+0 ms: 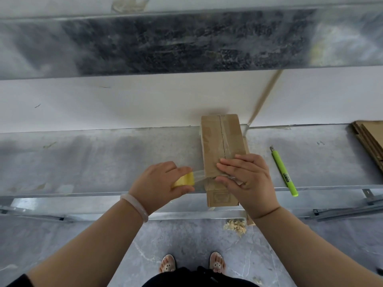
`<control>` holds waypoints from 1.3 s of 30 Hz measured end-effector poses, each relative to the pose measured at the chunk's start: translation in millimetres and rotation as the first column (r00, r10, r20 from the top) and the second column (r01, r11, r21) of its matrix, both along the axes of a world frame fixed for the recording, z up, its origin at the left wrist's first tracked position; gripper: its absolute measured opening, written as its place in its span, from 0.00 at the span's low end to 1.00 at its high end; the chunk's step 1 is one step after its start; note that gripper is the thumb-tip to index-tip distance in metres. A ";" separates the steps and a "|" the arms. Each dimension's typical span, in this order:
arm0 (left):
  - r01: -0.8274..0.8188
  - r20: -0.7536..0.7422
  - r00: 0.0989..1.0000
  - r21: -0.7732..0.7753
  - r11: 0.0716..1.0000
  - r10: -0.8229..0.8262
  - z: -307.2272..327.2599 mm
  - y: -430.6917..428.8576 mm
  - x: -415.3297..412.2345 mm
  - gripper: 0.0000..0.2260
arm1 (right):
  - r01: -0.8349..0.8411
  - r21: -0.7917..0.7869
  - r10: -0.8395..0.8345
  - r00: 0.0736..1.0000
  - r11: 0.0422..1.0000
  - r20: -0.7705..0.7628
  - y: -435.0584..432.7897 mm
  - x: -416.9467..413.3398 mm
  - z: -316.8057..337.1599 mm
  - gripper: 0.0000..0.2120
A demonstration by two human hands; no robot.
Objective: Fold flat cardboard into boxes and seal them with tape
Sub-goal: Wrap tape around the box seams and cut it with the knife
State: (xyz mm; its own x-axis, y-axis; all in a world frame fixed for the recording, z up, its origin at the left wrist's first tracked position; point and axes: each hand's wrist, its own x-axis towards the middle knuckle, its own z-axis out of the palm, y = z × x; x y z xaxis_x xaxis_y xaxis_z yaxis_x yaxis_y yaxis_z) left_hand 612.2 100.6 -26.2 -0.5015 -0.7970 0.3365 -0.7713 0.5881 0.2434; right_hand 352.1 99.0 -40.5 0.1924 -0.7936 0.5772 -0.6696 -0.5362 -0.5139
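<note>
On the grey metal bench, the left hand grips a yellowish roll of clear tape while the right hand, fingers flat, presses the strip onto the narrow brown cardboard box; keeping the tape taut and square should avoid wrinkles.

- Our left hand curls round a tape roll, with a pale bangle on the wrist.
- Our right hand lies flat, fingers straight and pointing left, pressing on the cardboard box.
- Our left forearm and right forearm reach forward, bare.
</note>
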 end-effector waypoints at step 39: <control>-0.171 -0.052 0.983 0.081 0.982 0.175 13.5 7.4 1.4 0.19 | 0.017 0.042 -0.017 1.000 0.999 0.001 2.3 1.2 3.1 0.15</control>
State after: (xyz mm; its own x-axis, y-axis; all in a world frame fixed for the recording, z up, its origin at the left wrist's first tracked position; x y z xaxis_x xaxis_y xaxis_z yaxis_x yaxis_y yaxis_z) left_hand 613.6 108.0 -12.7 -0.3350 -0.8942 0.2969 -0.8427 0.4253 0.3302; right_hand 353.3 101.3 -37.3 0.1774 -0.8202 0.5439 -0.6778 -0.5026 -0.5367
